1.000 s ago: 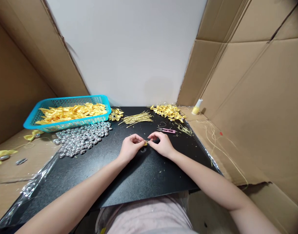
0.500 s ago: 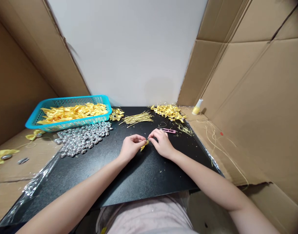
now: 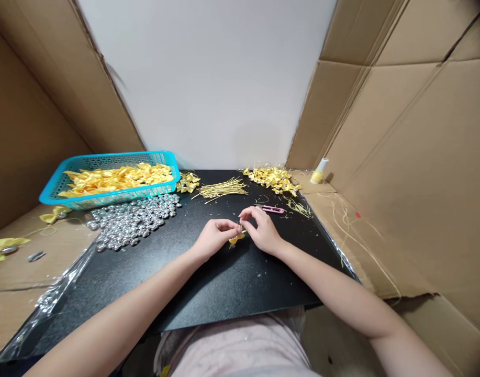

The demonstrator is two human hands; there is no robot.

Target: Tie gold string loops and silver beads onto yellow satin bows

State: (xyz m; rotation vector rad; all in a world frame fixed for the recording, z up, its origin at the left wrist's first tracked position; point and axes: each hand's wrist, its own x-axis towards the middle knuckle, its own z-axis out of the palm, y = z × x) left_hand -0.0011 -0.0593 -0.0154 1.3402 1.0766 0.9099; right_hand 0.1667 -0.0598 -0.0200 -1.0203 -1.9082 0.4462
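Over the middle of the black tabletop, a small yellow ribbon bow (image 3: 235, 241) hangs just below my fingertips. My left hand (image 3: 216, 236) pinches it at the top between thumb and index finger. A thin gold cord (image 3: 241, 224) rises from the bow, and my right hand (image 3: 263, 229) holds it with thumb and index finger curled around. The exact grip on the cord is too small to make out. Just beyond my right hand lies a pink craft knife (image 3: 272, 209). A bundle of gold cord lengths (image 3: 222, 189) lies beyond both hands.
A blue basket (image 3: 51, 195) of yellow bows stands back left, with many silver beads (image 3: 133, 222) before it. Finished-looking bows with beads (image 3: 271, 179) are heaped back right, near cord scraps (image 3: 299, 207). A white-and-yellow cone (image 3: 319, 171) stands on cardboard at right. Cardboard walls flank the table.
The bow has turned and now hangs lower, below my left fingertips. My left hand has shifted slightly right, and my right thumb and index finger have spread a little around the upright cord.
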